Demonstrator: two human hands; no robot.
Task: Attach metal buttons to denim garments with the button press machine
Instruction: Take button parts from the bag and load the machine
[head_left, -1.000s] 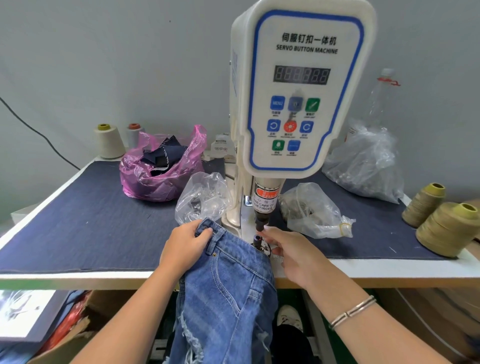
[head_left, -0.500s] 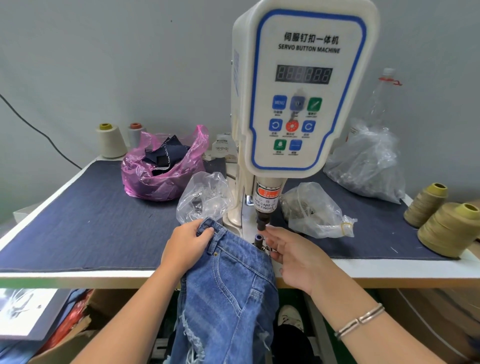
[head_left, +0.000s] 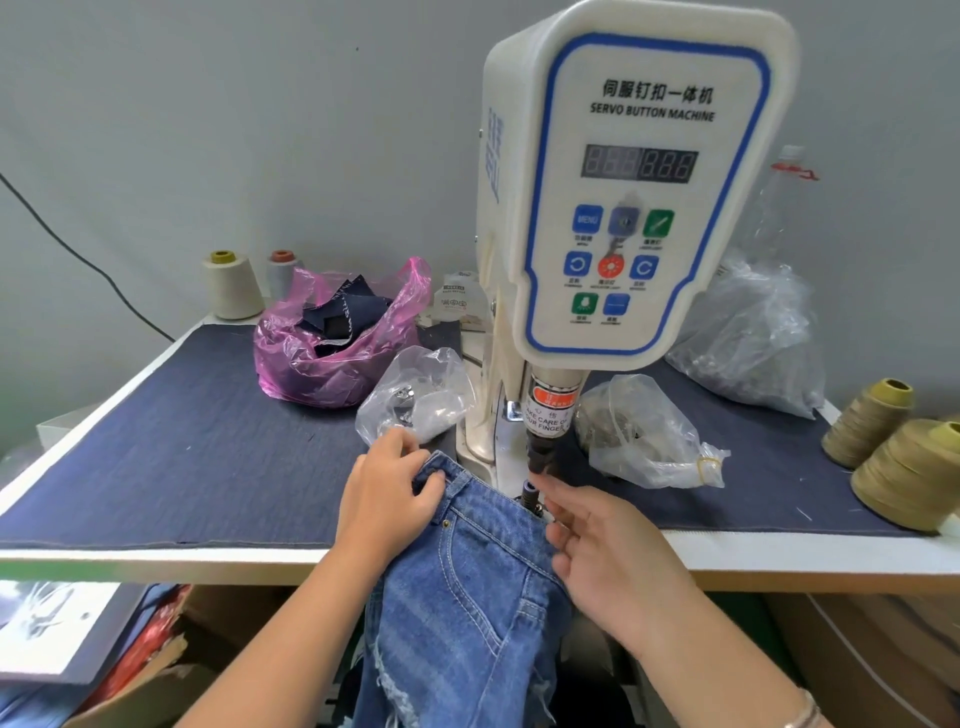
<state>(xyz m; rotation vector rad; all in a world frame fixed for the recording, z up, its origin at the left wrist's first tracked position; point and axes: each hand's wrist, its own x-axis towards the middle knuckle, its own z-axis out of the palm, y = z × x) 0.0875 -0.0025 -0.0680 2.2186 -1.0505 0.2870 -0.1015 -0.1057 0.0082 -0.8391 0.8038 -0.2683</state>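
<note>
Denim jeans (head_left: 467, 571) hang off the near table (head_left: 156, 556) edge, waistband up by the lower die (head_left: 529, 491) of the press (head_left: 623, 208). Left hand (head_left: 387, 501) grips the waistband. Right hand (head_left: 613, 556) lies loose-fingered at the right edge, fingertips beside the die. Best to spread the band flat over the die, hold it taut, and pull fingers away from the punch (head_left: 537, 457) before pressing.

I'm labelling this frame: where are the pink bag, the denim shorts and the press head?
pink bag (head_left: 311, 364), head view, front wall of the bag.
denim shorts (head_left: 467, 597), head view, front panel below the waistband.
press head (head_left: 537, 457), head view, dark lower tip.
</note>
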